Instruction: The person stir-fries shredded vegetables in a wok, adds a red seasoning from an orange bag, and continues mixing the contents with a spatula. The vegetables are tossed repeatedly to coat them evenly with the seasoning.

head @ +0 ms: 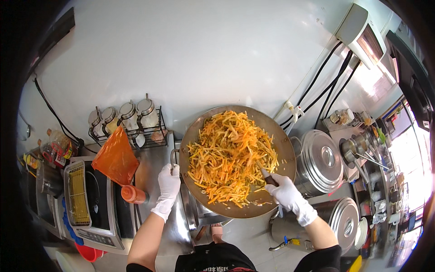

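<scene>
A large round metal wok (pixel 287 142) sits before me, heaped with orange-yellow shredded vegetables (pixel 234 149) mixed with green bits. In a white glove, my left hand (pixel 169 180) grips the wok's left loop handle (pixel 174 158). My right hand (pixel 285 192), gloved too, holds the dark grip of a metal spatula (pixel 268 175) at the wok's lower right. The spatula's working end is buried in the shreds and cannot be seen.
Left of the wok stand an orange plastic bag (pixel 117 158), a squeeze bottle (pixel 133 194) and a wire rack (pixel 163 127) of lidded seasoning jars. Lidded steel pots (pixel 321 159) crowd the right. A tap (pixel 295 109) juts from the wall behind, near black cables (pixel 326 81).
</scene>
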A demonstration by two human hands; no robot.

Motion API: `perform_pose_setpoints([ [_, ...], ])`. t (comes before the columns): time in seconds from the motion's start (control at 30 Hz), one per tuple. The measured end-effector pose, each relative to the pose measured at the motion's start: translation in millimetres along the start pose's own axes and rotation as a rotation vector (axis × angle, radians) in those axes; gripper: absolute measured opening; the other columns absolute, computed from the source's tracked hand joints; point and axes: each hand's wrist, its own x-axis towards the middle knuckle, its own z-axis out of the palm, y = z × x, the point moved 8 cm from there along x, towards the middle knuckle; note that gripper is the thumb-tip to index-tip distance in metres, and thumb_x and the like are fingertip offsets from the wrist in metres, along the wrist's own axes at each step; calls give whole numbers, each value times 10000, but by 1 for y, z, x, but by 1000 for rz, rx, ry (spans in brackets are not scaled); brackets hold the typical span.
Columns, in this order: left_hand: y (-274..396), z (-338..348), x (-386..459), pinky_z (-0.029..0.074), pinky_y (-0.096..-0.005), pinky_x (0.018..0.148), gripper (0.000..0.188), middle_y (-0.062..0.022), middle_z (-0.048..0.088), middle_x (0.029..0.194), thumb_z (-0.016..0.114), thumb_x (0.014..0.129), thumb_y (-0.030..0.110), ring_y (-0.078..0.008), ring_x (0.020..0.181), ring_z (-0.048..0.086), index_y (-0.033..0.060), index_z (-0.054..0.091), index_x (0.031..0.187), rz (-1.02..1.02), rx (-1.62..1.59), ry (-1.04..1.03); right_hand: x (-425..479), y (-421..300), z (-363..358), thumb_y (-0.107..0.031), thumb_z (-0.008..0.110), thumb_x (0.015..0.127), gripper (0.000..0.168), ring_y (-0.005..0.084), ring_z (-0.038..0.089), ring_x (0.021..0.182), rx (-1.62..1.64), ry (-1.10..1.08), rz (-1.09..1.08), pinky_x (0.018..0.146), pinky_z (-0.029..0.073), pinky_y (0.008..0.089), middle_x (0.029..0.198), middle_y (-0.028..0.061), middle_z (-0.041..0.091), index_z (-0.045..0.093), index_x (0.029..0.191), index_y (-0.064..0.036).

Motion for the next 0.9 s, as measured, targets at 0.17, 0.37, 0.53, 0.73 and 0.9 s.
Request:
perform_pose_setpoints([
  [0.17, -1, 3, 1, 469, -413, 635, 155, -175, 629, 750, 626, 869, 177, -363, 710, 616, 23, 624, 853, 9, 2, 1, -48, -34, -6, -163, 642, 797, 472, 258, 603, 536, -1019, 268, -391, 501, 480, 368, 672, 128, 575, 533, 1213, 34],
  [0.37, -2, 4, 1, 477, -426, 662, 167, -174, 640, 792, 626, 866, 201, -367, 753, 624, 34, 631, 857, 23, 81, 15, -55, -46, -40, -163, 586, 788, 451, 292, 635, 556, -1233, 224, -303, 499, 494, 405, 699, 128, 618, 545, 1208, -4],
  [0.53, -4, 2, 0, 483, -424, 668, 170, -166, 644, 810, 616, 864, 214, -360, 765, 625, 45, 635, 853, 30, 21, 35, -51, -53, -81, -221, 588, 858, 258, 278, 616, 550, -725, -222, 206, 501, 465, 397, 665, 167, 619, 606, 874, 36],
  [0.73, -8, 3, -5, 463, -369, 601, 164, -164, 610, 720, 620, 868, 173, -299, 640, 608, 13, 617, 835, 44, 21, 90, -55, -15, -32, -218, 569, 903, 181, 73, 489, 454, -28, -684, 714, 365, 350, 205, 666, 15, 595, 612, 826, -60],
  [0.9, 3, 6, -3, 470, -394, 625, 165, -168, 629, 762, 612, 870, 183, -326, 692, 615, 21, 619, 841, 41, 49, 67, 14, 67, 87, -276, 500, 967, 287, 89, 404, 451, 700, -499, 501, 364, 287, 224, 710, 3, 543, 590, 1138, -64],
])
